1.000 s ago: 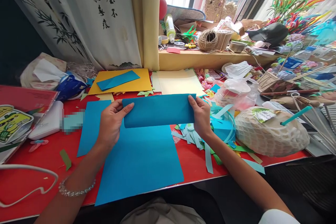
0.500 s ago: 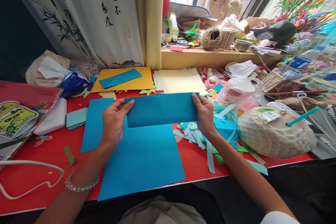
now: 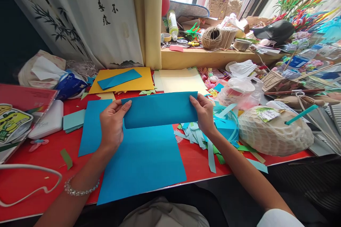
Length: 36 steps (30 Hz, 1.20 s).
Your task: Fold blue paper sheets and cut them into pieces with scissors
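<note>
On the red table, we have a big blue sheet [image 3: 145,163] lying nearest. Above its far part, our left hand [image 3: 113,124] and right hand [image 3: 204,111] pinch a blue strip [image 3: 160,110] by its two ends. Farther off, another blue piece [image 3: 119,79] lies on a yellow sheet [image 3: 145,82].

Paper strip [image 3: 161,110] between both hands [image 3: 113,126]
</note>
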{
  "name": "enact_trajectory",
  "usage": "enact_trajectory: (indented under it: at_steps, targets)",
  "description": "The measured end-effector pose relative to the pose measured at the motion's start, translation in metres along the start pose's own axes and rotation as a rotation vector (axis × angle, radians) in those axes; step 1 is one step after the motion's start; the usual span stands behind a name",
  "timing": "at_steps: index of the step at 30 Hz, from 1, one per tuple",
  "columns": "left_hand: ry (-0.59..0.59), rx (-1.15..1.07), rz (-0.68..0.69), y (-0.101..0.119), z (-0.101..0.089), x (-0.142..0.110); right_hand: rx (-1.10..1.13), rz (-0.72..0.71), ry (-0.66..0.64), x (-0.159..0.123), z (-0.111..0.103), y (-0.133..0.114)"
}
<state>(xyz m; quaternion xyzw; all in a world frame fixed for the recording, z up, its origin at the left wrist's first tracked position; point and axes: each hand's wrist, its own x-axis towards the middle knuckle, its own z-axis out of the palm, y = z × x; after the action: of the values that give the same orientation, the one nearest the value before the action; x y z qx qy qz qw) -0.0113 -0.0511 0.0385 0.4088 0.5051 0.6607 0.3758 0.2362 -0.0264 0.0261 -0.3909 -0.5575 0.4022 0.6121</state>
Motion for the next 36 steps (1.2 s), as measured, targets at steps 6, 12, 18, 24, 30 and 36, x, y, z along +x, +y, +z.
enact_trajectory:
  at_steps: [6, 12, 18, 24, 30, 36]
  targets:
    - [-0.005, 0.006, 0.011, -0.0021, -0.0001, -0.0013, -0.037, 0.006, 0.025, 0.0004, 0.0000, 0.0006]
    - [0.002, 0.056, 0.028, -0.0049, -0.0004, -0.0009, -0.064, 0.003, 0.045, -0.0004, 0.0004, 0.0006]
    - [0.012, -0.035, 0.009, -0.0030, 0.0026, -0.0021, -0.057, -0.026, 0.073, 0.0002, 0.0006, 0.0013]
    - [0.017, -0.086, -0.017, -0.0004, 0.0040, -0.0031, -0.056, -0.013, 0.089, 0.0010, 0.0010, 0.0019]
    - [0.006, -0.074, -0.032, -0.0001, 0.0037, -0.0040, -0.010, -0.030, 0.076, 0.0009, 0.0005, 0.0021]
    - [0.031, -0.143, 0.004, -0.0034, 0.0037, -0.0025, 0.022, -0.027, 0.063, 0.0013, -0.0001, 0.0046]
